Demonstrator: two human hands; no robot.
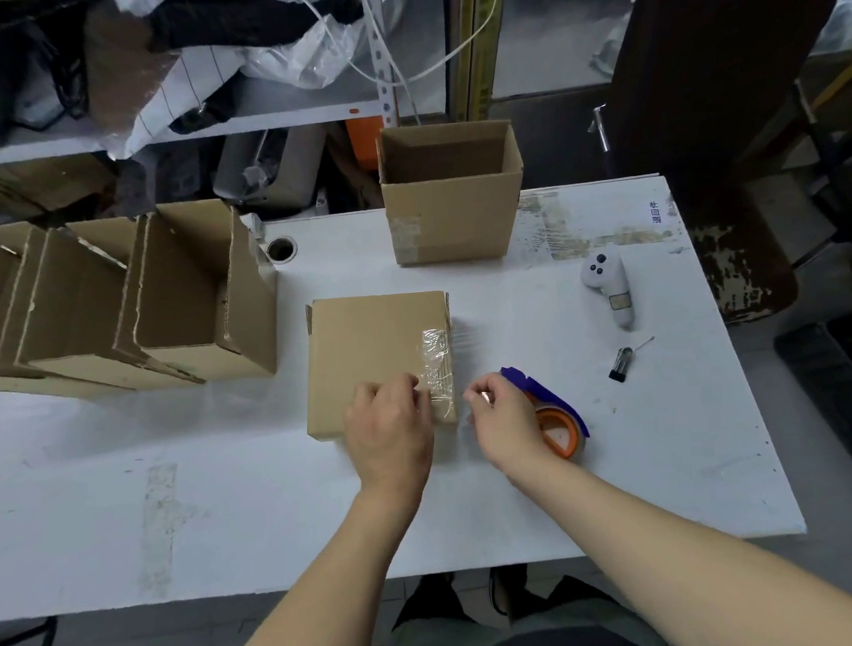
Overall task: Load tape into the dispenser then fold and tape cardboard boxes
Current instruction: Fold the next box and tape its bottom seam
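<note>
— Where's the box from your feed?

— I see it lying closed at the middle of the white tabletop, with a strip of wrinkled clear tape running along its right edge. Both hands sit at its near right corner.

— What's the left hand doing?

— It rests on the box's near end, fingers curled, fingertips on the near part of the tape. I can't tell whether it pinches the tape or only presses it down.

— And the right hand?

— Just right of the box, apart from it by a narrow gap. Its fingers are curled around the dispenser, a blue and orange one carrying a clear roll, which lies on the tabletop beneath and right of the palm. The thumb and forefinger point toward the box's corner.

— Other boxes?

— An open box stands upright at the far edge, beyond the closed one. A row of open boxes leans together at the far left, well apart from the hands.

— Anything else?

— A white controller lies to the right, and nearer than it a small black clip. Both are beyond the right hand, not touching anything.
</note>
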